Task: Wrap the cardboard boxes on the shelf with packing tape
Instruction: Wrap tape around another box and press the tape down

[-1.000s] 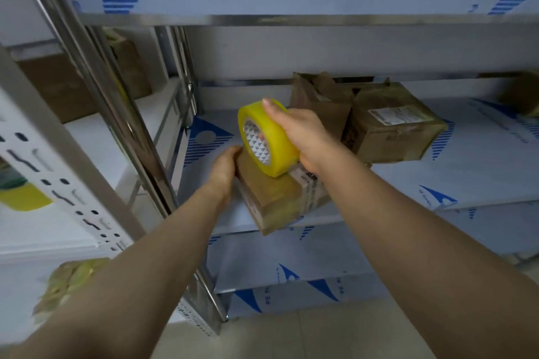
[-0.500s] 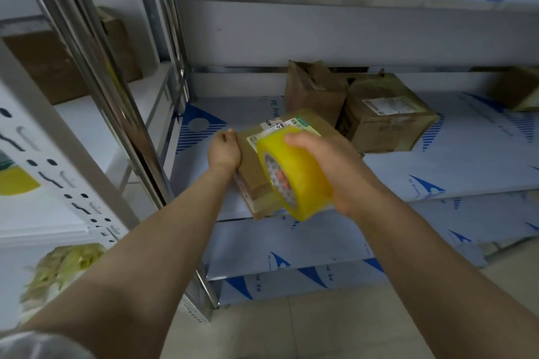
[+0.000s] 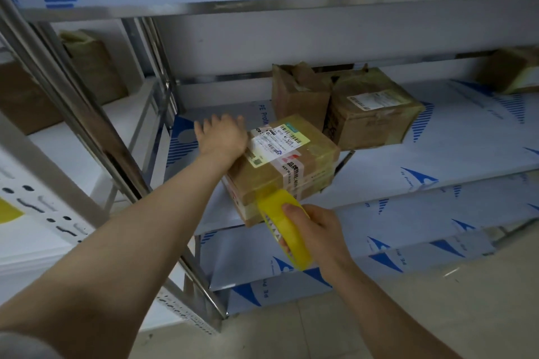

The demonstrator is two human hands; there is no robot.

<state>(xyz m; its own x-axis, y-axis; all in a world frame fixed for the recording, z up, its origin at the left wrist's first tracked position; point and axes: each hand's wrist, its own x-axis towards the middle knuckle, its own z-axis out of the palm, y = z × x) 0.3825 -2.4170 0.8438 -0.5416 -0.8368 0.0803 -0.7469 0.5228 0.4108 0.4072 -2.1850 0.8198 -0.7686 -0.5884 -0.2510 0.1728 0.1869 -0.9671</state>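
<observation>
Yellow tape roll [image 3: 287, 230] is in the right hand [image 3: 316, 232]: fingers curled round its outer band, thumb on top. The roll's upper end meets the near face of the labelled cardboard box [image 3: 280, 167]. That box sits at the front edge of the middle shelf [image 3: 437, 143], one corner overhanging. Left hand [image 3: 223, 137] presses on its far-left top corner, fingers straight and spread, reaching past the edge. Two more boxes [image 3: 373, 116] stand just behind.

Beige tiled floor [image 3: 437, 318] below; perforated white upright [image 3: 43, 204] at left.
</observation>
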